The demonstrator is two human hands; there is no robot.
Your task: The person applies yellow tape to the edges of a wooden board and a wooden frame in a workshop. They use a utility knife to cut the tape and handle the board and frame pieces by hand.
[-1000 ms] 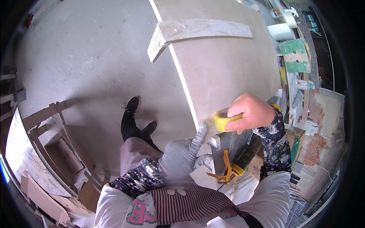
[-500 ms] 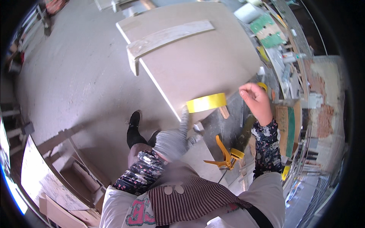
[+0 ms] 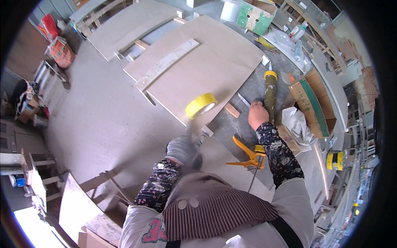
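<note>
My left hand (image 3: 182, 149) wears a grey knitted glove, with index finger and thumb stretched apart. Its index fingertip meets the near edge of a yellow tape roll (image 3: 201, 105), tilted over the near corner of a beige board (image 3: 223, 58); I cannot tell whether the fingertip bears any of the roll's weight. My bare right hand (image 3: 258, 114) is closed over the near end of a slim, pale, pointed knife-like tool (image 3: 243, 99) on the grey table. Directly beside that hand lies a caulking gun (image 3: 270, 93) with an olive barrel and orange handle.
A pale curved strip (image 3: 167, 64) lies across the board. Small wood blocks (image 3: 232, 110) sit at its edge. An open cardboard box (image 3: 312, 107) with white crumpled plastic (image 3: 297, 126) stands right. Another beige board (image 3: 132, 27) and a green-and-white box (image 3: 254, 18) are farther off.
My right hand has come down from the air to the knife-like tool. The tape roll has shifted left over the board and tilted, showing its core. The whole view has shifted.
</note>
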